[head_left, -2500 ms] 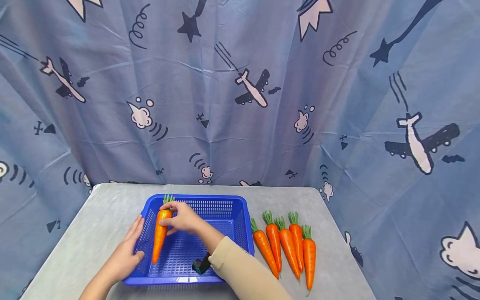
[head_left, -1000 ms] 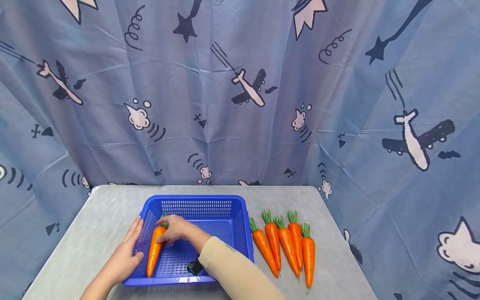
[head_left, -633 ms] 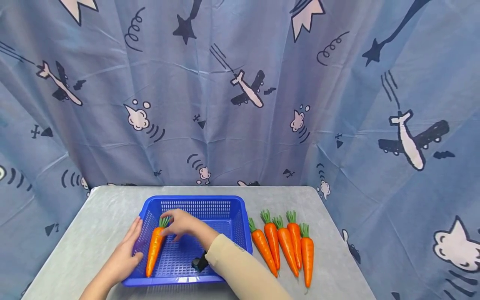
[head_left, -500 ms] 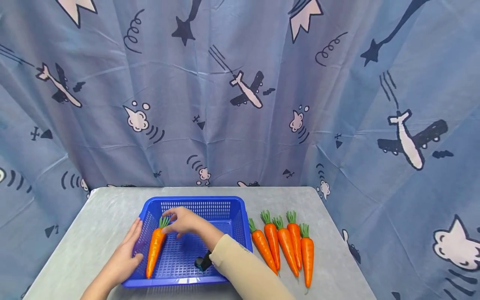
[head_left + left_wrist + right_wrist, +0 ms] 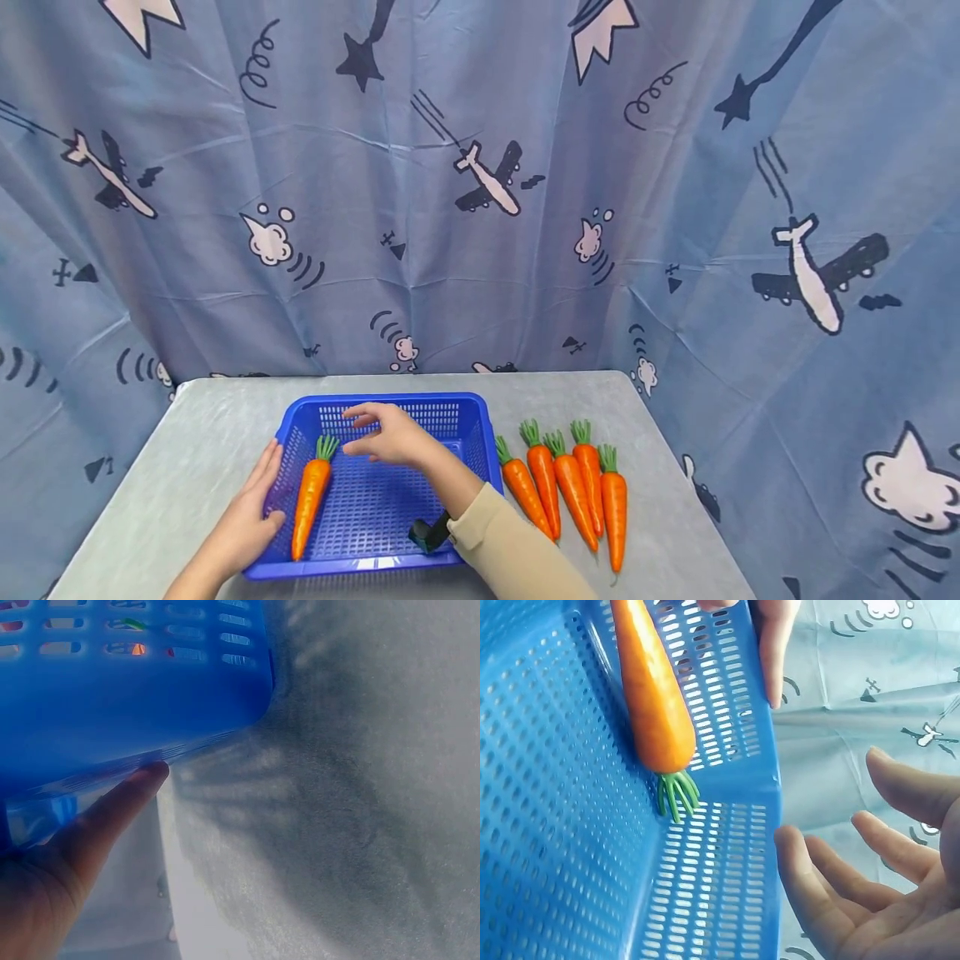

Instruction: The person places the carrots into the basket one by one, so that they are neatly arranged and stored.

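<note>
A blue perforated basket stands on the grey table. One orange carrot with a green top lies inside it along the left wall; the right wrist view shows the same carrot on the basket floor. My left hand rests flat with straight fingers against the basket's left outer wall; the left wrist view shows a finger on the blue wall. My right hand hovers over the basket with relaxed fingers, holding nothing.
Several more carrots lie side by side on the table right of the basket. A blue curtain printed with planes and stars hangs behind and around the table. A black wrist strap sits at my right sleeve.
My right hand lowered the carrot into the basket, let go of it, and has lifted away to the right. The left hand has stayed on the basket's side.
</note>
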Demonstrator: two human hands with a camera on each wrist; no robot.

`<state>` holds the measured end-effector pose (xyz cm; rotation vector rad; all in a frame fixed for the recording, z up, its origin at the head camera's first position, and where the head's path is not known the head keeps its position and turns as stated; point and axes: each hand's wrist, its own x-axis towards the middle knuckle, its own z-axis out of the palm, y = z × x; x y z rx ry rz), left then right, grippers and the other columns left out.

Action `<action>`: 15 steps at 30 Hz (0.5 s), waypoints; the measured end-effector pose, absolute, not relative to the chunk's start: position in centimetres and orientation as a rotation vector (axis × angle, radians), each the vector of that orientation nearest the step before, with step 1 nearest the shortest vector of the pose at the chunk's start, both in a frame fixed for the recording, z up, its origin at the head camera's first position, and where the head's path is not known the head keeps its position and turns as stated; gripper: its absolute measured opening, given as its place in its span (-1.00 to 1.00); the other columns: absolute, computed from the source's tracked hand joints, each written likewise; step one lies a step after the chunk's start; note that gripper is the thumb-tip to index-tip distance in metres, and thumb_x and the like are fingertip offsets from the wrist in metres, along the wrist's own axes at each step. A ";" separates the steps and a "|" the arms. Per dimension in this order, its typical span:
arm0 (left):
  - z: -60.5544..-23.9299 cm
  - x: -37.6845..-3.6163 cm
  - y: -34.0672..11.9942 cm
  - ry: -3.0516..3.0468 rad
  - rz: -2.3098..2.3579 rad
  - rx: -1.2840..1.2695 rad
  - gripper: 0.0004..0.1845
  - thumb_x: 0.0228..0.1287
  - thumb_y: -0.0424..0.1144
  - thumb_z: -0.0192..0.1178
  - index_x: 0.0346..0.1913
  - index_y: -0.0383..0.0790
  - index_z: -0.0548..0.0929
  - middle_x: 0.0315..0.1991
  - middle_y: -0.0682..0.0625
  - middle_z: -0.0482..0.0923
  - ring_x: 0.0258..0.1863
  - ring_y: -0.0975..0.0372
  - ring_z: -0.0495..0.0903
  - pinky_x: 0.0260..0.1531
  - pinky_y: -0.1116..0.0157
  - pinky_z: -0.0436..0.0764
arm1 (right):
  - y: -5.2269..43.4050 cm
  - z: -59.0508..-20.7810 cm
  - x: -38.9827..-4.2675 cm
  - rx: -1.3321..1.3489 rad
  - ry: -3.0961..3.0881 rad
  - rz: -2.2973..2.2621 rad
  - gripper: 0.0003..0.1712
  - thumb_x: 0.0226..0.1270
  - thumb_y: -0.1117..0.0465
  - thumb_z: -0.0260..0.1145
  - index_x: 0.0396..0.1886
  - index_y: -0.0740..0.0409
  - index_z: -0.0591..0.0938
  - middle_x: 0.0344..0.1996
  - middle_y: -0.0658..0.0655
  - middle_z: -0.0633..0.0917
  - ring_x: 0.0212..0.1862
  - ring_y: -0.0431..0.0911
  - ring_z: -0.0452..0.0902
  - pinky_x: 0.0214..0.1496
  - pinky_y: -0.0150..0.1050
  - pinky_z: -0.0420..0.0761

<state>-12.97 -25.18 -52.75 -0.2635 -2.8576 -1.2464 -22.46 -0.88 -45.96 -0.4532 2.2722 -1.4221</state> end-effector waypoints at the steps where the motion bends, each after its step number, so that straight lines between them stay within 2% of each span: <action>1: -52.8 -12.9 -25.3 -2.851 -1.249 -0.263 0.01 0.02 -0.57 0.16 0.60 -0.38 -0.04 0.64 -0.26 -0.22 0.50 -0.40 -0.02 0.39 0.44 -0.23 | -0.6 -45.8 -22.4 -0.460 2.271 -1.434 -0.45 0.21 0.22 0.50 0.22 -0.12 0.64 0.17 0.11 0.66 -0.10 -0.10 0.73 -0.13 -0.08 0.79; 3: -52.8 -12.8 -25.4 -2.851 -1.246 -0.258 0.02 0.02 -0.57 0.16 0.60 -0.37 -0.04 0.65 -0.26 -0.23 0.50 -0.41 -0.02 0.48 0.34 -0.19 | -0.2 -45.5 -22.2 -0.474 2.269 -1.449 -0.44 0.21 0.20 0.50 0.24 -0.13 0.63 0.17 0.10 0.67 -0.07 -0.12 0.73 -0.13 -0.10 0.79; 5: -52.8 -12.8 -25.6 -2.850 -1.256 -0.255 0.03 0.02 -0.57 0.16 0.60 -0.37 -0.06 0.65 -0.25 -0.24 0.50 -0.41 -0.02 0.52 -0.01 -0.09 | 0.2 -45.3 -22.0 -0.481 2.273 -1.453 -0.43 0.22 0.16 0.50 0.25 -0.15 0.63 0.19 0.10 0.66 -0.05 -0.13 0.73 -0.14 -0.13 0.78; 7: -52.8 -12.8 -25.6 -2.850 -1.264 -0.258 0.04 0.02 -0.57 0.16 0.60 -0.37 -0.07 0.65 -0.25 -0.25 0.50 -0.42 -0.03 0.41 -0.31 0.01 | 0.7 -45.1 -21.8 -0.475 2.279 -1.464 -0.43 0.23 0.13 0.49 0.26 -0.18 0.62 0.21 0.11 0.65 -0.03 -0.13 0.72 -0.12 -0.14 0.78; 8: -52.8 -12.9 -25.7 -2.855 -1.264 -0.258 0.04 0.02 -0.57 0.16 0.61 -0.36 -0.08 0.65 -0.25 -0.26 0.50 -0.42 -0.04 0.34 -0.40 0.05 | 1.0 -45.0 -21.7 -0.471 2.289 -1.466 -0.44 0.24 0.10 0.49 0.26 -0.20 0.62 0.22 0.11 0.65 -0.02 -0.13 0.72 -0.12 -0.15 0.78; 10: -52.9 -12.9 -25.6 -2.856 -1.263 -0.262 0.04 0.02 -0.57 0.16 0.61 -0.36 -0.08 0.65 -0.24 -0.26 0.50 -0.41 -0.03 0.39 -0.34 0.02 | 1.8 -44.9 -21.4 -0.460 2.306 -1.477 -0.45 0.26 0.07 0.47 0.26 -0.22 0.61 0.23 0.11 0.64 0.01 -0.12 0.71 -0.10 -0.15 0.78; 12: -52.9 -12.9 -25.5 -2.852 -1.257 -0.267 0.03 0.02 -0.57 0.16 0.61 -0.36 -0.06 0.65 -0.24 -0.24 0.50 -0.41 -0.02 0.51 -0.06 -0.06 | 2.7 -45.0 -21.1 -0.459 2.323 -1.499 -0.45 0.27 0.06 0.46 0.27 -0.21 0.61 0.24 0.11 0.64 0.04 -0.09 0.70 -0.08 -0.14 0.78; 14: -53.0 -12.9 -25.4 -2.845 -1.251 -0.275 0.03 0.02 -0.57 0.16 0.60 -0.36 -0.04 0.65 -0.24 -0.23 0.50 -0.40 -0.01 0.50 0.29 -0.16 | 3.6 -45.2 -20.7 -0.464 2.337 -1.521 -0.44 0.27 0.06 0.46 0.29 -0.16 0.60 0.23 0.12 0.64 0.06 -0.06 0.70 -0.08 -0.16 0.78; 15: -53.0 -12.9 -25.3 -2.843 -1.253 -0.278 0.02 0.02 -0.57 0.16 0.60 -0.36 -0.04 0.65 -0.24 -0.22 0.50 -0.40 0.00 0.48 0.32 -0.18 | 4.0 -45.3 -20.5 -0.466 2.337 -1.536 -0.43 0.28 0.06 0.45 0.29 -0.15 0.59 0.22 0.12 0.64 0.07 -0.05 0.70 -0.08 -0.16 0.78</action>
